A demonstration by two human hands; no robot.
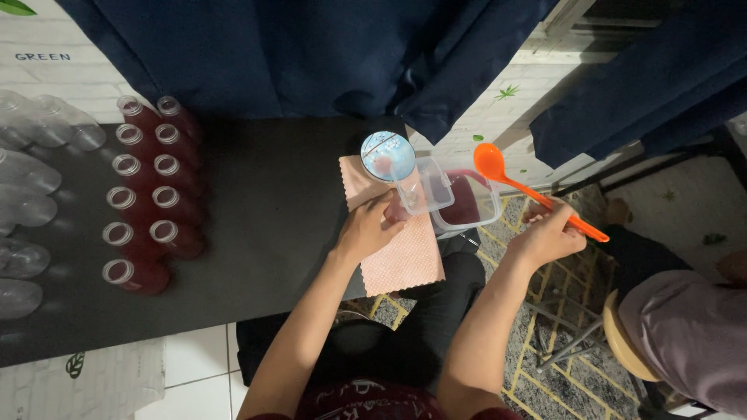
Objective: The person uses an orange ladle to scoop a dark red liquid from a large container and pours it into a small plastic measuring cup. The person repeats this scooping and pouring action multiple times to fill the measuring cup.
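Two bare forearms rise from the bottom of the frame, over the person's dark lap and a patterned rug. At centre, the left hand (366, 231) rests with curled fingers on a pink cloth (401, 253) spread at the right edge of the black table (264, 233); its fingertips press against a small clear bottle (398, 204) standing on the cloth, steadying it rather than lifting it. To the right of centre, the right hand (548, 233) is closed around the handle of an orange spoon (529, 190), whose bowl points up and left and hangs just above the far rim of a clear plastic container (467, 204) holding dark red liquid. A clear lid (424, 185) leans at the container's near left side, and a round blue lid or dish (387, 155) sits at the top of the cloth, just beside the bottle. At the left of the frame, two rows of filled red bottles (148, 194) lie on the table, with empty clear bottles (31, 194) further left at the edge. Dark blue curtains hang across the top, and another person's clothed shoulder shows at the lower right. Judging by this layout, the step in hand looks like the filling of one bottle from the container; whether the spoon is loaded cannot be told. A next move would seem to call for a level spoon, a careful aim at the narrow mouth, and a firm left hold on the bottle.
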